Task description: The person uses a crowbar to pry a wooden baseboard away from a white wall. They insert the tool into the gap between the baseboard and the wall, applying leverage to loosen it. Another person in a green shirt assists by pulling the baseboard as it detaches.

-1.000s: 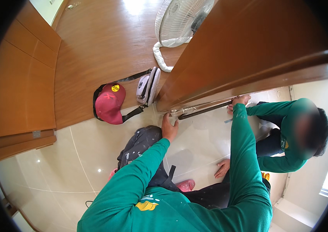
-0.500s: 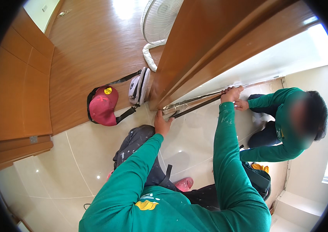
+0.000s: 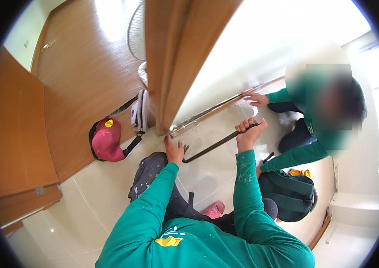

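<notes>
A dark crowbar is gripped near its far end by my right hand. It slants over the tiled floor, its hooked end close to my left hand. That left hand is empty, thumb and fingers apart, beside the foot of the brown door frame. Its fingertips are by the near end of the wooden baseboard strip, though contact is hard to tell. A rough gap with debris runs between strip and white wall. A co-worker's hand lies at the strip's farther part.
The co-worker crouches at the right, beside a dark green backpack. At the left, a red cap and a grey strapped bag lie by the frame. Behind the frame stands a white fan. Pink footwear shows below me.
My right hand has drawn the crowbar away from the wall and baseboard, toward me. My left hand has shifted slightly. The co-worker's hand has moved from near my right hand to the strip.
</notes>
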A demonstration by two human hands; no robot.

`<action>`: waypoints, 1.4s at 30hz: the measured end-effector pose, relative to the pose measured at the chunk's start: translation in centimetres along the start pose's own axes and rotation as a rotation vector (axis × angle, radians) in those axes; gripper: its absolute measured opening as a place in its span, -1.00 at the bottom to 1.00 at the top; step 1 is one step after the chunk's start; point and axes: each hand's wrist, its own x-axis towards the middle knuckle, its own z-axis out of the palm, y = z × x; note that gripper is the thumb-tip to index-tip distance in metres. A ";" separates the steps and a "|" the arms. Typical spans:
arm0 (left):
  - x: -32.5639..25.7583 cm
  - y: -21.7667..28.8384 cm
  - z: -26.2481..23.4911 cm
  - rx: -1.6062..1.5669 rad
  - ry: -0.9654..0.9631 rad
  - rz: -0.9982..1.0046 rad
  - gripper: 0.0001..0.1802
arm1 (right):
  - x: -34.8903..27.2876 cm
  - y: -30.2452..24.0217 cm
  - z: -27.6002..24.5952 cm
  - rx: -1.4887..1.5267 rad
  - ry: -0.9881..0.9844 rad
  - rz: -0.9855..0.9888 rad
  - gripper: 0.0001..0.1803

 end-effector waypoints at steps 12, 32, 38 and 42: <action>-9.3 12.5 -3.1 -0.232 -0.849 0.124 -0.56 | 2.2 -3.6 -2.1 -0.235 -0.334 0.286 -0.26; -5.7 16.3 -3.4 -0.027 -0.635 -0.208 -0.61 | -23.4 9.0 -8.9 -0.314 -0.177 0.589 -0.73; -6.5 16.8 -3.2 -0.101 -0.696 -0.324 -0.68 | -23.1 6.7 -9.6 -0.333 -0.250 0.469 -0.63; -7.6 16.4 -3.4 -0.207 -0.773 -0.430 -0.72 | -23.5 4.3 -11.0 -0.427 -0.289 0.465 -0.47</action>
